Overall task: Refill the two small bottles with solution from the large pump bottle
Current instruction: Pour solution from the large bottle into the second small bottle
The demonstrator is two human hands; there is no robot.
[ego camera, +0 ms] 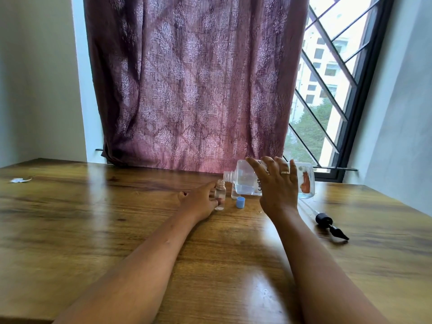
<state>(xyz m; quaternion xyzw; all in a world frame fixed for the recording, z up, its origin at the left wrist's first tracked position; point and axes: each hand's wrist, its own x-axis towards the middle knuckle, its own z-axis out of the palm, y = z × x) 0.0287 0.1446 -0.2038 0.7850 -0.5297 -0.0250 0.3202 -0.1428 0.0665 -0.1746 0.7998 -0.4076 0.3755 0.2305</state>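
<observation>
My right hand (278,183) grips the large clear bottle (245,180), tipped on its side above the table with its threaded open neck pointing left. That neck sits just over the mouth of a small clear bottle (220,195), which stands upright on the wooden table (117,218). My left hand (201,199) holds this small bottle by its left side. A second small bottle (234,194) stands just behind, partly hidden by the large one. A blue cap (240,202) lies beside them.
The black pump head with its clear tube (327,224) lies on the table to the right. A small scrap of white paper (17,180) sits at the far left. A purple curtain (194,85) and a barred window (332,90) stand behind.
</observation>
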